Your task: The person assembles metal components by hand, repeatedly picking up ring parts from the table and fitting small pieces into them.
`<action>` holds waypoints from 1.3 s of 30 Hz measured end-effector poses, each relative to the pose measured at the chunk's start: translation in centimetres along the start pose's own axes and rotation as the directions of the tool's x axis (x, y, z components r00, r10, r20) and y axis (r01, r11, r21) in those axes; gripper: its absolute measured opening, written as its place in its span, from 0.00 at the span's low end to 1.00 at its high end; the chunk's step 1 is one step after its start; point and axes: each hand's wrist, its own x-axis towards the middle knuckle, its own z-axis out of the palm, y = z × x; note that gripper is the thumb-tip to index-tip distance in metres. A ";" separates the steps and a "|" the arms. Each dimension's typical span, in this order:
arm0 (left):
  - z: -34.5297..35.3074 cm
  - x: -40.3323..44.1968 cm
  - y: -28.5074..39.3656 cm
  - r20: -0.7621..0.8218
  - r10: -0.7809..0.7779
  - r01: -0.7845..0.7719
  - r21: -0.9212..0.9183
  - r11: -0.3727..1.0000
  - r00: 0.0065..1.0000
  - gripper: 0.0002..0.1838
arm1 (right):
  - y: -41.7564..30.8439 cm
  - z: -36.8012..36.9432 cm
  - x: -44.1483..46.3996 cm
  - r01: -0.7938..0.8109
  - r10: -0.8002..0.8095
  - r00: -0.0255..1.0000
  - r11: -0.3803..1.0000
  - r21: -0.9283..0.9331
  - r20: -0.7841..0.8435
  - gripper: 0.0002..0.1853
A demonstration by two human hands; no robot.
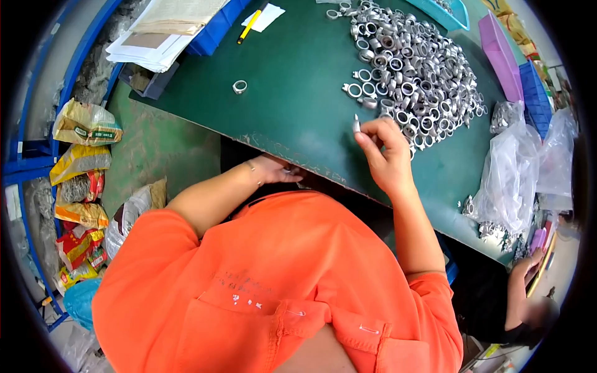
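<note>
My right hand (388, 152) is above the green table (292, 74), beside a heap of metal rings (429, 81). Thumb and fingertips pinch a small metal ring (356, 125), seen edge-on with a thin tip pointing away from me. My left hand (277, 170) is at the table's front edge, close to my body. Its fingers are curled around something small and greyish that I cannot make out. One single metal ring (239, 86) lies apart on the left part of the table.
A yellow pen (250, 25) lies on white paper at the back. Papers (152, 43) rest over a blue bin (217, 28) at left. A teal tray (451, 13), a pink bin (500, 53) and plastic bags (513, 180) line the right side. Another person's arm (519, 289) shows at lower right.
</note>
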 end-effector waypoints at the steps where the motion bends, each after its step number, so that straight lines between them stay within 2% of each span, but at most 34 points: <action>1: 0.7 0.3 0.2 0.102 0.024 -0.006 -0.176 0.984 0.994 0.13 | -0.1 0.0 -0.9 -0.203 0.192 0.979 0.955 0.215 0.071 0.04; 2: 0.6 1.4 0.1 0.109 0.021 -0.001 -0.181 0.984 0.994 0.13 | -0.7 -0.2 -1.6 -0.256 0.231 0.965 0.928 0.272 0.121 0.04; 4: 0.4 3.7 0.2 0.344 0.174 -0.147 -0.105 0.984 0.923 0.14 | -0.2 -0.1 -3.1 -0.277 0.223 0.960 0.858 0.432 0.171 0.03; 5: 0.1 3.8 0.0 0.350 0.176 -0.148 -0.106 0.983 0.920 0.14 | -0.2 -0.1 -3.5 -0.286 0.219 0.957 0.831 0.476 0.192 0.03; 6: 0.0 3.1 -0.5 0.274 0.242 -0.311 0.245 0.918 0.931 0.15 | -0.4 -0.1 -3.9 -0.244 0.173 0.968 0.804 0.542 0.179 0.04; 7: 0.7 1.9 -0.8 0.222 0.326 -0.394 0.572 0.719 0.919 0.17 | -0.4 -0.1 -4.0 -0.203 0.121 0.977 0.788 0.581 0.178 0.05; 8: 1.7 1.0 -0.6 0.269 0.389 -0.369 0.906 0.210 0.881 0.18 | -0.2 -0.1 -4.1 -0.177 0.087 0.981 0.777 0.604 0.175 0.05; 9: 1.7 0.0 -1.1 0.266 0.386 -0.366 0.906 0.213 0.883 0.18 | 0.0 -0.1 -4.2 -0.152 0.054 0.984 0.764 0.628 0.172 0.05; 10: 0.9 -1.2 -1.7 0.354 0.428 -0.347 0.933 -0.098 0.831 0.14 | 0.0 0.0 -4.2 -0.155 0.057 0.983 0.762 0.629 0.174 0.05; 11: 0.6 -2.4 -1.9 0.449 0.436 -0.281 0.873 -0.398 0.780 0.11 | -0.2 0.0 -4.2 -0.135 0.038 0.986 0.742 0.657 0.160 0.06; 12: 1.4 -4.1 -1.2 0.444 0.437 -0.276 0.876 -0.395 0.782 0.11 | -0.2 0.1 -4.2 -0.114 0.018 0.989 0.720 0.685 0.145 0.06; 14: 4.5 -8.6 0.8 0.375 0.127 -0.287 0.851 -0.439 0.919 0.13 | -0.1 0.1 -4.1 -0.082 -0.006 0.992 0.739 0.669 0.127 0.05; 15: 5.8 -10.0 1.3 0.369 0.130 -0.281 0.854 -0.438 0.920 0.13 | -0.1 0.2 -4.0 -0.046 -0.032 0.994 0.760 0.648 0.108 0.04; 16: 7.2 -10.9 1.5 0.473 0.143 -0.415 0.856 -0.309 0.869 0.09 | 0.0 0.2 -4.0 -0.047 -0.035 0.993 0.757 0.651 0.112 0.04; 17: 8.6 -11.7 1.8 0.567 0.174 -0.541 0.822 -0.179 0.805 0.06 | 0.0 0.2 -3.9 0.005 -0.074 0.993 0.814 0.581 0.095 0.05; 18: 10.5 -12.6 1.9 0.510 0.279 -0.523 0.852 -0.032 0.814 0.06 | 0.0 0.2 -3.8 0.060 -0.115 0.990 0.862 0.504 0.079 0.06; 19: 11.9 -12.8 1.8 0.436 0.372 -0.508 0.853 0.118 0.819 0.07 | -0.4 0.2 -3.5 0.063 -0.120 0.989 0.860 0.506 0.081 0.06; 20: 12.3 -11.9 1.4 0.422 0.462 -0.563 0.794 0.227 0.780 0.09 | -1.1 0.1 -3.2 0.193 -0.218 0.975 0.922 0.335 0.040 0.08; 21: 12.6 -11.0 1.2 0.434 0.526 -0.637 0.710 0.300 0.731 0.10 | -1.6 0.1 -3.0 0.313 -0.319 0.948 0.939 0.145 0.018 0.09; 22: 13.0 -10.4 1.1 0.445 0.563 -0.682 0.654 0.327 0.696 0.10 | -1.7 0.2 -3.0 0.389 -0.387 0.921 0.920 0.055 -0.036 0.10; 23: 13.2 -10.0 1.0 0.453 0.598 -0.725 0.593 0.351 0.661 0.09 | -1.9 0.3 -3.2 0.399 -0.396 0.915 0.917 0.026 -0.072 0.11; 24: 13.3 -9.9 1.0 0.457 0.597 -0.727 0.589 0.352 0.660 0.09 | -2.0 0.3 -3.4 0.394 -0.390 0.914 0.919 0.019 -0.107 0.12; 26: 13.5 -9.6 0.9 0.480 0.631 -0.738 0.635 0.230 0.609 0.09 | -1.8 0.1 -3.7 0.389 -0.384 0.912 0.921 0.008 -0.142 0.14; 27: 13.5 -9.5 0.9 0.481 0.631 -0.739 0.633 0.231 0.609 0.09 | -1.6 -0.1 -3.8 0.399 -0.391 0.907 0.916 0.026 -0.160 0.14; 29: 13.5 -9.4 0.9 0.577 0.673 -0.801 0.597 0.038 0.463 0.08 | -1.5 -0.2 -3.8 0.410 -0.396 0.901 0.911 0.045 -0.179 0.15; 30: 13.6 -9.4 0.9 0.578 0.672 -0.801 0.598 0.038 0.464 0.08 | -1.5 -0.3 -3.8 0.420 -0.408 0.895 0.907 0.037 -0.179 0.14; 35: 13.8 -9.5 1.2 0.654 0.692 -0.796 0.574 -0.190 0.306 0.10 | -2.0 -0.6 -3.4 0.450 -0.441 0.881 0.893 0.013 -0.173 0.14; 36: 13.8 -9.5 1.3 0.654 0.693 -0.796 0.574 -0.192 0.304 0.10 | -1.9 -0.6 -3.3 0.475 -0.468 0.867 0.880 -0.006 -0.172 0.14; 38: 14.0 -9.6 1.4 0.686 0.694 -0.785 0.545 -0.293 0.217 0.11 | -1.8 -0.6 -3.1 0.501 -0.498 0.850 0.865 -0.024 -0.170 0.14; 39: 14.1 -9.6 1.5 0.687 0.694 -0.785 0.545 -0.295 0.216 0.11 | -1.8 -0.6 -3.1 0.513 -0.511 0.842 0.858 -0.038 -0.171 0.15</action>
